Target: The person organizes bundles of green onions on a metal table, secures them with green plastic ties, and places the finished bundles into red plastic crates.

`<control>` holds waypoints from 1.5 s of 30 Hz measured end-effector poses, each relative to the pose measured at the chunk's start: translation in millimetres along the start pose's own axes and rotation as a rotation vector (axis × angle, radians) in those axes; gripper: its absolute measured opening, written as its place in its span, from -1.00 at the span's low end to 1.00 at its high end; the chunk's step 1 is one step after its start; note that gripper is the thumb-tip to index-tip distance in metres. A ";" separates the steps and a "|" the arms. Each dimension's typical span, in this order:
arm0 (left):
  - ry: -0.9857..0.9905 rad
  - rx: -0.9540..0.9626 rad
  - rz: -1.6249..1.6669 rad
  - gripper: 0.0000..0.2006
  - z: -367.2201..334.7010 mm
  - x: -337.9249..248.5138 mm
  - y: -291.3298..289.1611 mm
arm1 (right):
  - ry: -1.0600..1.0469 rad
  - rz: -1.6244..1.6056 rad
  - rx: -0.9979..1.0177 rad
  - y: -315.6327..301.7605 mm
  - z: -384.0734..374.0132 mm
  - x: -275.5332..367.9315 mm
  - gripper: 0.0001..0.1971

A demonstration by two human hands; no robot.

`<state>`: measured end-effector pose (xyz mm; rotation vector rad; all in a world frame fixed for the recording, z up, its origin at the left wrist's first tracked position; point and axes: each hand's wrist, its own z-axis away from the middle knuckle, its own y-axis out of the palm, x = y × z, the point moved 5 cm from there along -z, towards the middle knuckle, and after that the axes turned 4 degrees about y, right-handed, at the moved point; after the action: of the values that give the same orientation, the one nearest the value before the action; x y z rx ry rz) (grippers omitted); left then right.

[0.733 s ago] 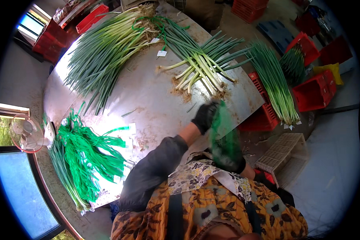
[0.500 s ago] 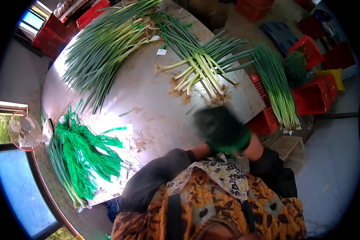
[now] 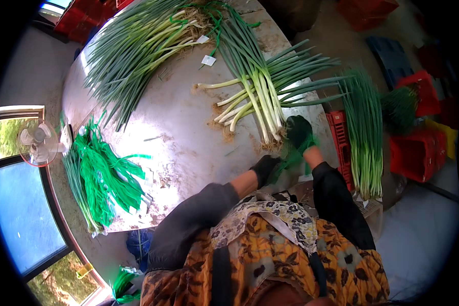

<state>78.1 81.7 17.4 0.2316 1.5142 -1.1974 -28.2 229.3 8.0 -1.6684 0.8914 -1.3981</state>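
On the table lies a small loose pile of green onions (image 3: 262, 97), their white stems and roots toward me, some crossing at an angle. My right hand (image 3: 299, 131), in a dark glove, is at the root ends on the pile's right side; its fingers are hard to make out. Green netting (image 3: 292, 157) hangs about the right wrist and stretches toward my left hand (image 3: 266, 170). The left hand, also dark-gloved, is closed on the netting's near edge, below the roots.
A big heap of green onions (image 3: 137, 61) covers the far left. Green net sleeves with white tags (image 3: 107, 173) lie at the left. Onions (image 3: 362, 137) rest on a red crate (image 3: 339, 137) beyond the right edge. A fan (image 3: 37, 143) stands far left.
My hands were together and blurred close to my body. They have separated; the right has moved forward to the onion roots, and green netting now spans between them.
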 end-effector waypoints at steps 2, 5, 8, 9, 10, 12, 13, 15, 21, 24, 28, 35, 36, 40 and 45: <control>-0.087 -0.102 0.202 -0.79 23.0 18.4 -1.1 | -0.003 0.016 0.151 -0.6 0.0 8.0 -0.89; -0.639 -0.240 0.675 -0.76 44.0 16.7 -46.1 | 0.061 -0.047 0.356 0.7 -2.6 5.3 -0.57; -0.613 -0.523 0.345 -0.72 34.5 45.0 -49.5 | 0.187 -0.275 0.228 -3.3 -16.0 13.6 -0.04; -0.464 -0.626 0.079 -0.71 24.4 50.3 -47.3 | 0.219 -0.225 0.228 -2.0 -20.8 20.3 -0.04; -0.411 -0.717 0.126 -0.71 12.7 49.2 -47.9 | 0.242 -0.179 0.224 1.4 -27.9 29.1 -0.04; -0.383 -0.690 0.135 -0.71 -12.7 56.5 -34.4 | 0.281 -0.172 0.283 -1.9 -35.4 48.3 -0.06; -0.371 -0.675 0.142 -0.71 -20.2 64.1 -28.2 | 0.368 -0.292 0.352 -2.9 -35.4 54.1 -0.07; -0.205 -0.573 0.077 -0.69 -35.4 59.9 -32.4 | 0.551 -0.532 0.485 -0.6 -33.8 58.1 -0.11; -0.246 -0.432 0.347 -0.66 -24.4 43.7 -52.5 | 0.394 -0.685 0.611 34.9 -51.7 20.8 -0.51; -0.399 -0.322 0.281 -0.62 1.7 33.0 -49.2 | 0.495 -0.879 0.602 41.9 -37.4 17.8 -0.63; -0.509 0.046 0.852 -0.62 27.0 33.0 -9.5 | 0.198 -0.516 0.224 14.9 -5.1 44.7 -0.68; -0.314 0.151 0.689 -0.72 35.8 50.7 18.8 | -0.092 -0.611 0.070 -111.9 35.2 153.5 -0.62; -0.306 0.096 0.564 -0.74 38.8 53.0 6.1 | -0.202 -0.563 -0.014 -114.7 49.1 166.7 -0.60; -0.172 -0.330 0.063 -0.78 23.9 52.7 -68.1 | -0.243 -0.381 -0.026 -136.4 106.9 202.9 -0.56; -0.084 -0.428 -0.044 -0.85 76.4 -60.1 -156.9 | -0.368 -0.250 -0.272 -123.8 183.7 212.4 -0.74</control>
<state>36.8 -22.5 163.9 -0.1367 1.6659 -0.8771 190.2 121.2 194.6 -2.2191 0.6996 -1.1045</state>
